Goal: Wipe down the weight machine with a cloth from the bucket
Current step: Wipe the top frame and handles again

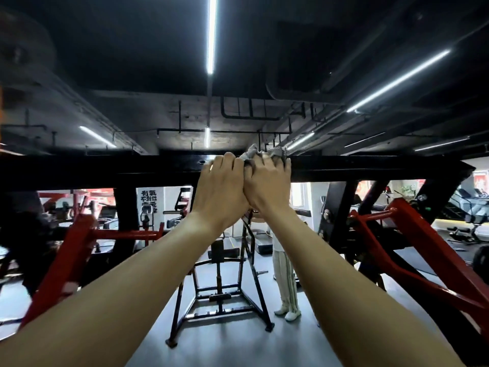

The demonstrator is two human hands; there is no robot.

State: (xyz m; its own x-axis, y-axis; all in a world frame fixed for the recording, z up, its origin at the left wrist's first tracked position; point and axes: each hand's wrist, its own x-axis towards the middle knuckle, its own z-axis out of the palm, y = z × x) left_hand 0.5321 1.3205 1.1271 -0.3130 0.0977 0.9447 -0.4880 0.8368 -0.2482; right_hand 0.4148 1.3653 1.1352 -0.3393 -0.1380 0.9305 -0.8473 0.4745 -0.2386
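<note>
In the head view, both bare arms reach up and forward to the wide black steel crossbeam that spans the top of the weight machine. The left hand and the right hand sit side by side, touching, at the middle of the beam. Their fingers are curled over its upper edge and clamp the grey crumpled cloth against the metal. The cloth bunches up above the right knuckles, and a small grey edge peeks out beside the left hand, so it seems to lie under both palms. How far the fingertips wrap behind the beam cannot be told.

Below the beam, the machine's red painted lever arms slope down on either side. A black tubular bench frame stands on the grey floor beyond, and a person in pale striped trousers stands just beside it. White strip lights run along the dark ceiling. The bucket is not in view.

As for progress, the cloth is already out and working on the top beam, so fetching it is done. The beam shows no clear wet or clean track, so how much has been wiped cannot be judged. The rest of the beam, the red arms and the uprights probably remain.
</note>
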